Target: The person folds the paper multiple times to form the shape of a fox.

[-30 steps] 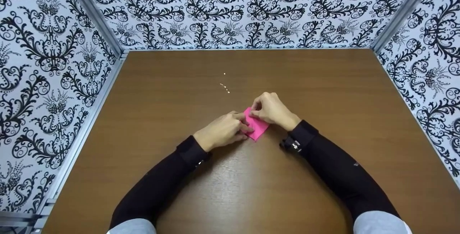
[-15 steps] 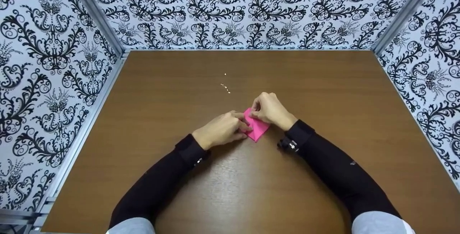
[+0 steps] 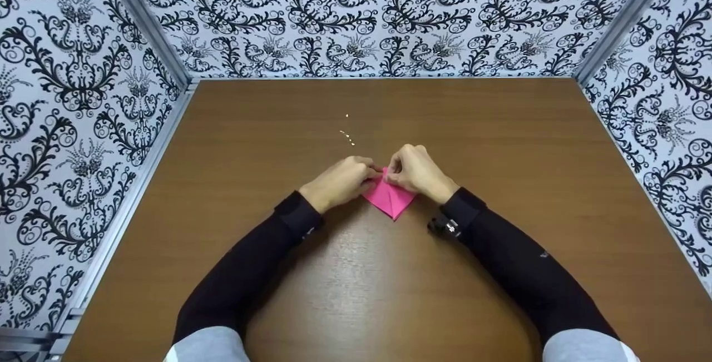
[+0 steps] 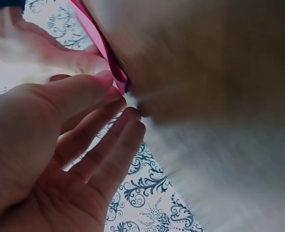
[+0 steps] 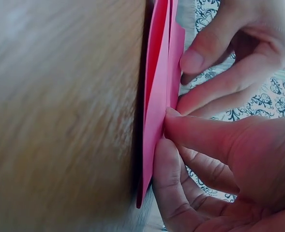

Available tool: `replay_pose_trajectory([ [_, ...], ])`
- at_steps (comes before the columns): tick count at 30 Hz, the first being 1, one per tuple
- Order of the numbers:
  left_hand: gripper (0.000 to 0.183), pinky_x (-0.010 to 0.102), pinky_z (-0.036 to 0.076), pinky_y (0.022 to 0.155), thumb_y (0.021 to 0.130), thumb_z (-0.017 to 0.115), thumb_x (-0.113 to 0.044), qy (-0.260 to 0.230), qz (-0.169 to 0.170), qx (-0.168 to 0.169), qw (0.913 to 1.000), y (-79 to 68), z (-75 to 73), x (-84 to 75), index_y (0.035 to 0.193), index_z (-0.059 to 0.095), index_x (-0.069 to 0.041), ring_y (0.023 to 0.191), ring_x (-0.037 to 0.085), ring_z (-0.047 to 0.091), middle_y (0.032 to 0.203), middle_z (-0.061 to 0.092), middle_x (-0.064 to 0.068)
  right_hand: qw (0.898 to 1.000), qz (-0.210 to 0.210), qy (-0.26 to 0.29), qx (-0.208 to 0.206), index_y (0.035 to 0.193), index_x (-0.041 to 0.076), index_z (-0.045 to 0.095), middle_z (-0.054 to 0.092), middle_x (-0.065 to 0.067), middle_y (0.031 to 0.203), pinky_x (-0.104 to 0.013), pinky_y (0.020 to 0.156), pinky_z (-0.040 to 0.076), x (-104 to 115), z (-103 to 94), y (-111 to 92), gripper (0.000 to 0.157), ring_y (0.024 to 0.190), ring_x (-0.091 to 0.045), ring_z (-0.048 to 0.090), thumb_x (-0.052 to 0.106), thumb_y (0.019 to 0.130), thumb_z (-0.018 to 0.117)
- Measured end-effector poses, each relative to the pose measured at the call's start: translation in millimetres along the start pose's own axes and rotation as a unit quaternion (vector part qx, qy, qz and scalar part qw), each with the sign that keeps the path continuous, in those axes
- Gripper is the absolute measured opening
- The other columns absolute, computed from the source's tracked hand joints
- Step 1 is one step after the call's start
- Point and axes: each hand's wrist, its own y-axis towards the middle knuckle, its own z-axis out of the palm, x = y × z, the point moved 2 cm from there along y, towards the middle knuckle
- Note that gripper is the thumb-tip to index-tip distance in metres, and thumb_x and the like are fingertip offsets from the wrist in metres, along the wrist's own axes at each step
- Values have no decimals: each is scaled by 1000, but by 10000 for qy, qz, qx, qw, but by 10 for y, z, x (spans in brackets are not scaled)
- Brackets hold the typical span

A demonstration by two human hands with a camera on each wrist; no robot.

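Note:
A small pink sheet of folded paper point(image 3: 390, 199) lies on the wooden table, a crease running down its middle to the near corner. At its upper left edge my left hand point(image 3: 340, 182) pinches the paper, the thumb point(image 4: 91, 84) over a corner and the other fingers spread below. My right hand point(image 3: 421, 173) pinches the upper right part between thumb and index finger. Seen edge-on in the right wrist view, the paper point(image 5: 157, 96) shows several layers with a gap between them. The hands cover the paper's upper sides.
The wooden table point(image 3: 267, 123) is bounded by patterned walls point(image 3: 356, 17) at the back and both sides. Several tiny pale specks point(image 3: 347, 137) lie on the tabletop beyond the hands. Dark sleeves point(image 3: 245, 264) cover both forearms.
My left hand has moved up and off the middle of the paper to its upper left edge, uncovering the paper's left half and central crease. The right hand has barely moved.

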Motion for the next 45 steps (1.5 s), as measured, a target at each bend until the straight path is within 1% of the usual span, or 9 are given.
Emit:
replay_pose_trajectory([
  [3, 29, 44, 67, 113, 111, 77, -5, 144, 89, 76, 9998, 36, -5, 9, 138, 85, -4, 131, 33, 82, 140, 84, 16, 10000, -21, 67, -7, 84, 12, 90, 87, -5, 87, -29, 72, 53, -7, 16, -2, 10, 76, -16, 69, 14, 93, 95],
  [11, 27, 45, 68, 109, 114, 73, -7, 385, 226, 223, 9988, 90, -8, 6, 138, 85, -6, 125, 33, 84, 136, 86, 16, 9999, -39, 111, -7, 87, 12, 92, 87, -4, 87, -29, 69, 52, -9, 17, -3, 7, 73, -16, 68, 13, 92, 95],
  [18, 25, 44, 68, 111, 115, 73, -8, 323, 221, 195, 9990, 103, 6, 29, 137, 86, -6, 129, 33, 83, 139, 85, 17, 9999, 49, 90, 2, 86, 13, 93, 88, -4, 88, -29, 70, 52, -18, 19, 9, 8, 78, -17, 69, 13, 93, 93],
  [20, 24, 43, 69, 109, 114, 74, -7, 322, 249, 155, 9991, 82, 13, 37, 135, 86, -5, 127, 33, 84, 136, 86, 17, 9999, 45, 80, 43, 86, 13, 93, 89, -5, 90, -28, 70, 52, -16, 29, 10, 8, 79, -18, 70, 14, 94, 93],
  [26, 19, 44, 72, 94, 113, 76, -7, 334, 341, 125, 9988, 8, 6, 40, 125, 90, -4, 108, 32, 86, 117, 88, 15, 9998, 169, 70, 85, 85, 13, 92, 89, -7, 90, -29, 71, 55, -9, 33, 1, 11, 78, -21, 73, 17, 95, 97],
  [32, 19, 43, 72, 97, 113, 74, -6, 363, 315, 137, 9988, -61, -30, 13, 122, 91, -4, 111, 32, 87, 120, 89, 15, 9998, 205, 27, 42, 87, 11, 92, 89, -7, 90, -36, 76, 63, -15, 10, 3, 8, 81, -23, 76, 15, 94, 95],
  [38, 18, 42, 72, 100, 113, 74, -6, 596, 366, 105, 9975, -151, -42, -45, 118, 91, -3, 115, 34, 87, 126, 89, 16, 9995, 297, 11, 131, 90, 12, 92, 89, -7, 91, -42, 82, 69, -11, 27, -9, 8, 84, -25, 78, 17, 96, 95],
  [42, 18, 41, 74, 93, 111, 73, -2, 858, 480, -47, 9951, -223, -51, -91, 113, 91, -2, 107, 33, 89, 119, 90, 15, 9993, 354, -13, 143, 91, 12, 92, 89, -8, 92, -40, 81, 69, -8, 29, -2, 9, 84, -25, 78, 19, 96, 97],
  [45, 21, 41, 74, 85, 111, 71, 3, 985, 558, -133, 9935, -285, -56, -116, 106, 91, -2, 98, 30, 88, 113, 90, 13, 9991, 387, 8, 159, 90, 11, 92, 88, -8, 93, -33, 75, 64, -5, 25, 5, 11, 83, -21, 74, 19, 97, 96],
])
